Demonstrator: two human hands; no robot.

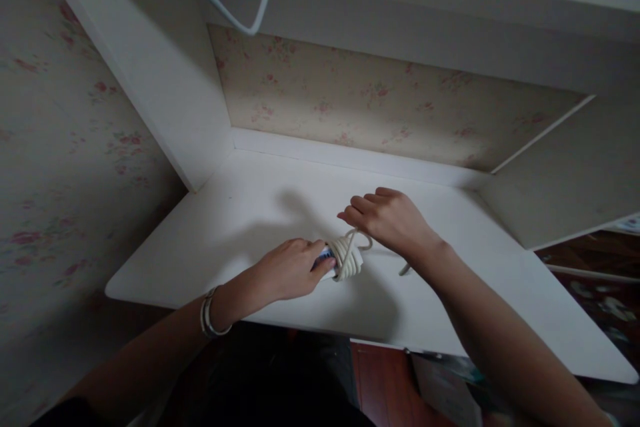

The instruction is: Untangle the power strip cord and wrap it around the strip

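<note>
My left hand (297, 268) is closed around one end of a slim white block with a blue label (325, 256), its thumb along the near side. Several turns of thick cream cord (350, 265) are wound round the block's other end, one strand crossing over them. A loop of the same cord rises to my right hand (383, 213), whose fingers are curled in a fist on it. Beyond my right wrist a short piece of cord (405, 269) shows above the desk; the wrist hides part of it. The block's exact kind is unclear.
Below my hands lies a white desk top (200, 247) with rounded front corners. White side panels and a shelf (400, 33) enclose it, with flowered wallpaper (325, 100) behind. A pale bent rod (250, 30) hangs at upper left. Reddish flooring (380, 380) shows past the front edge.
</note>
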